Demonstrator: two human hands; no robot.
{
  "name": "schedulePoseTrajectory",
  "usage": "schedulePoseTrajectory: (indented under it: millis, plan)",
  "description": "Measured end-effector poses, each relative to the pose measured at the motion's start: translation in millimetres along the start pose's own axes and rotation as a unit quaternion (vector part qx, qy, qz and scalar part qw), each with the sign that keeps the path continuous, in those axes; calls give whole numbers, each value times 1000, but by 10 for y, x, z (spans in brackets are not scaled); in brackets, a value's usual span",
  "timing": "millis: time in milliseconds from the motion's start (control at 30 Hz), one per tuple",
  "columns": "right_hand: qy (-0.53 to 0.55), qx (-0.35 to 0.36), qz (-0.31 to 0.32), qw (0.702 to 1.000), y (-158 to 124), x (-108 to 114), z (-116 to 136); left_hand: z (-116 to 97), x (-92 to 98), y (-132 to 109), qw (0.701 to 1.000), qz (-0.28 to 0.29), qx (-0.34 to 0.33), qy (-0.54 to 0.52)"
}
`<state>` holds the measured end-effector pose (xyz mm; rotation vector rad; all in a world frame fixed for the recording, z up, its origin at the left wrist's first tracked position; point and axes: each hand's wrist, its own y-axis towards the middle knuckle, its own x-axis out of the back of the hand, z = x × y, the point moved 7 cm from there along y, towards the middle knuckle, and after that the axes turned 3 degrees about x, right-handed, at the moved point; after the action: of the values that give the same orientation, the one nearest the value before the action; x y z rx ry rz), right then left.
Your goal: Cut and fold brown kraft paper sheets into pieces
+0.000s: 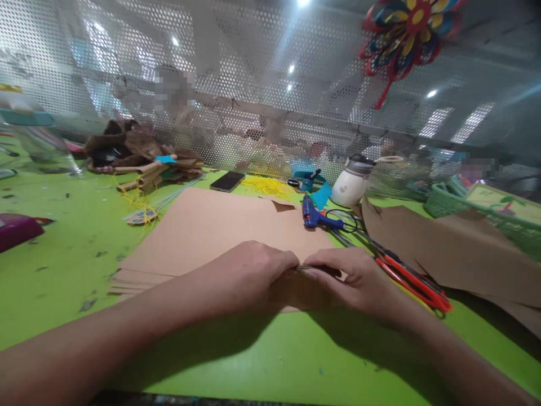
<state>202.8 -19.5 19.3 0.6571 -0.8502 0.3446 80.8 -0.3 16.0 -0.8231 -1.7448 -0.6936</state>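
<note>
My left hand [249, 276] and my right hand [350, 282] meet near the front of a green table [63, 248]. Both have their fingers pinched on the near edge of a brown paper sheet [220, 225], which lies on a small stack of like sheets. The fingertips of the two hands almost touch at the fold of paper between them. What lies under my palms is hidden.
Red-handled scissors [416, 282] lie just right of my right hand. A blue glue gun [316, 217], a white jar [350, 183], a black phone [227, 181], yellow shreds [266, 186], darker brown paper [456, 254], a green basket [486, 211] and a perforated screen [253, 84] stand behind.
</note>
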Motion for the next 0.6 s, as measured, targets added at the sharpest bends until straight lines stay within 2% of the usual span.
schedulePoseTrajectory:
  millis: [100,267,467,600]
  plan:
    - [-12,5,-23,1000,-15,28,-9,16,12,-4,1000,-15,5,1]
    - [-25,-6,-47,999,-31,99,-99,164,54,-39,998,-57,25,6]
    - [-14,-13,-43,999,-12,124,-161,262,1,-22,999,-49,8,-18]
    - [2,2,-24,1000,34,75,-109,207,0,-25,999,-50,10,-4]
